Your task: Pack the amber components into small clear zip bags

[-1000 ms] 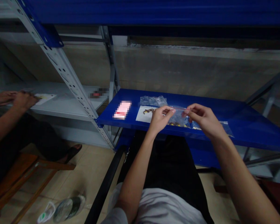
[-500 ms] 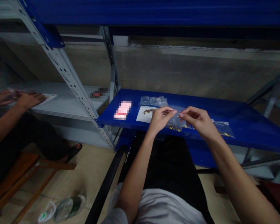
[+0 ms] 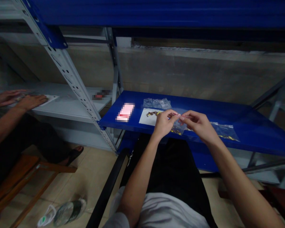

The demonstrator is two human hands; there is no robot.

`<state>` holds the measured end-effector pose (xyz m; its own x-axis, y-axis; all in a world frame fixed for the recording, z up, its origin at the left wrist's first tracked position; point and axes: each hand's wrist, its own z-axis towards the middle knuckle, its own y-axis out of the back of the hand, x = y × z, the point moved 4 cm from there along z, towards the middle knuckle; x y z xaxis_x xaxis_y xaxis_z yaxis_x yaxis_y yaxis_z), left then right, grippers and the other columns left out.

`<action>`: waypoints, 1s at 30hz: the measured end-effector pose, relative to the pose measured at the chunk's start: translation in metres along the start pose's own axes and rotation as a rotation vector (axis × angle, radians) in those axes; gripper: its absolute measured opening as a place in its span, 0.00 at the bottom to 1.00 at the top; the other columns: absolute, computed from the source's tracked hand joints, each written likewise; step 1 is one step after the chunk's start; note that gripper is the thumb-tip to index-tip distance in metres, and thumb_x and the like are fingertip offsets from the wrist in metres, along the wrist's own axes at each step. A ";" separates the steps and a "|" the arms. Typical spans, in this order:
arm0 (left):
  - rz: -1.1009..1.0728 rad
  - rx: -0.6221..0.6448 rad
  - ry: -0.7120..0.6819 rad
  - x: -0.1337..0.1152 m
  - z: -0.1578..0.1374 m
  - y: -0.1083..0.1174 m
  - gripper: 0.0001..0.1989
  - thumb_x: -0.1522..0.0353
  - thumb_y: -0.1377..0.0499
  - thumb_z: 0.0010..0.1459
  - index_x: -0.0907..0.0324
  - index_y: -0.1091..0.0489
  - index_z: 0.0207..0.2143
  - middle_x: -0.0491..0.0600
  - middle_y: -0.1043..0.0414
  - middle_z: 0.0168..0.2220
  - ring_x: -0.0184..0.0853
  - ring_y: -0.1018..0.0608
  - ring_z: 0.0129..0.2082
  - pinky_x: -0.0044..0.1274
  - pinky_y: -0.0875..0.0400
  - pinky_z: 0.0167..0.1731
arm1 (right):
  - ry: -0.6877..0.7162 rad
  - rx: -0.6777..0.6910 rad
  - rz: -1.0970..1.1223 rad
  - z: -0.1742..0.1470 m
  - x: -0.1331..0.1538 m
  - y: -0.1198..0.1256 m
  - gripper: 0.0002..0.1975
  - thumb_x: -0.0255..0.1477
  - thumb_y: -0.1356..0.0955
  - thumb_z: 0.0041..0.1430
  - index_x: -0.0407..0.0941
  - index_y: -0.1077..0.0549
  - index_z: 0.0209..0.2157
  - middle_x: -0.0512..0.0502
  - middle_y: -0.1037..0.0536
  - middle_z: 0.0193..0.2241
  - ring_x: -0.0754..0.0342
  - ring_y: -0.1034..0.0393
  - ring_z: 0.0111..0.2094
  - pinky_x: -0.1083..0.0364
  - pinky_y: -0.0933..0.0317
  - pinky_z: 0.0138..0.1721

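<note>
Left hand (image 3: 163,124): pinching the bag (image 3: 179,129) by its top
Right hand (image 3: 196,123): pinching likewise
Paper (image 3: 144,118): left of my grip

Blue shelf (image 3: 247,123): 1 white sheet (image 3: 144,119), 1 pixelated pink rectangle (image 3: 125,112), clear plastic bags (image 3: 148,103).

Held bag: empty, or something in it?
Something in it: yellow and dark pieces show through the lower part of the clear bag. Count unclear.

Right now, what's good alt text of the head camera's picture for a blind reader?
A person's left hand and right hand pinch the red-lined top of a clear bag at a blue shelf. Small brown-and-yellow pieces lie on white paper; a co-worker's hands show at left.
</note>
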<state>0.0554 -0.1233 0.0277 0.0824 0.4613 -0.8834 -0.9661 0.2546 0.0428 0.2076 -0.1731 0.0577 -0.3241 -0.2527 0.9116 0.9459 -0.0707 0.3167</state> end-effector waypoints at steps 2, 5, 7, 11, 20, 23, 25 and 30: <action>-0.030 0.014 0.009 0.001 0.001 0.001 0.08 0.64 0.34 0.62 0.60 0.22 0.33 0.49 0.20 0.32 0.34 0.21 0.34 0.24 0.28 0.38 | 0.012 -0.015 -0.018 0.000 -0.001 0.002 0.19 0.48 0.23 0.55 0.46 0.21 0.32 0.46 0.20 0.28 0.54 0.31 0.25 0.56 0.41 0.24; -0.081 0.080 0.013 0.004 0.003 0.002 0.09 0.64 0.33 0.62 0.61 0.20 0.34 0.51 0.18 0.34 0.35 0.19 0.35 0.25 0.27 0.40 | 0.023 -0.035 -0.061 -0.001 -0.002 0.006 0.19 0.48 0.23 0.55 0.46 0.22 0.31 0.46 0.19 0.28 0.53 0.29 0.27 0.55 0.39 0.25; -0.081 0.114 0.007 0.004 0.003 0.004 0.09 0.64 0.33 0.61 0.61 0.19 0.34 0.51 0.17 0.34 0.36 0.19 0.35 0.26 0.27 0.42 | 0.013 -0.024 -0.068 0.000 -0.004 0.007 0.19 0.48 0.23 0.55 0.46 0.21 0.31 0.46 0.19 0.28 0.53 0.29 0.26 0.55 0.39 0.26; -0.004 0.065 0.002 0.002 0.002 0.009 0.08 0.65 0.33 0.61 0.61 0.19 0.33 0.51 0.17 0.33 0.37 0.19 0.34 0.27 0.27 0.40 | -0.024 0.000 -0.039 0.000 -0.004 0.005 0.21 0.50 0.23 0.52 0.46 0.20 0.32 0.45 0.18 0.29 0.55 0.32 0.23 0.56 0.42 0.23; -0.051 0.075 -0.011 0.004 0.001 0.002 0.09 0.64 0.33 0.62 0.60 0.19 0.41 0.53 0.17 0.39 0.36 0.18 0.39 0.27 0.26 0.43 | -0.058 -0.163 -0.024 0.000 -0.008 0.015 0.20 0.48 0.20 0.48 0.45 0.17 0.29 0.46 0.20 0.24 0.58 0.41 0.19 0.55 0.50 0.20; -0.063 0.170 0.021 0.014 0.001 -0.001 0.11 0.64 0.31 0.61 0.61 0.20 0.43 0.53 0.17 0.41 0.36 0.18 0.39 0.26 0.26 0.43 | -0.035 -0.262 -0.012 0.001 -0.012 0.023 0.18 0.46 0.20 0.50 0.46 0.17 0.30 0.45 0.19 0.24 0.56 0.35 0.20 0.55 0.46 0.20; -0.065 0.219 0.042 0.022 0.002 -0.002 0.08 0.66 0.32 0.61 0.62 0.20 0.39 0.52 0.18 0.38 0.34 0.19 0.36 0.25 0.26 0.40 | -0.031 -0.304 0.025 0.002 -0.015 0.026 0.18 0.45 0.20 0.50 0.46 0.17 0.33 0.45 0.18 0.26 0.52 0.28 0.24 0.55 0.42 0.22; -0.134 0.112 0.113 0.038 0.003 0.004 0.06 0.68 0.33 0.60 0.63 0.21 0.36 0.50 0.20 0.32 0.32 0.21 0.32 0.23 0.27 0.36 | -0.104 -0.195 0.118 0.007 -0.022 0.027 0.30 0.46 0.18 0.46 0.48 0.20 0.48 0.43 0.15 0.36 0.43 0.19 0.39 0.55 0.34 0.27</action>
<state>0.0554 -0.1020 -0.0039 0.1743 0.3206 -0.9310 -0.9147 0.4027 -0.0326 0.2404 -0.1632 0.0483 -0.2012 -0.1698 0.9647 0.9593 -0.2336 0.1590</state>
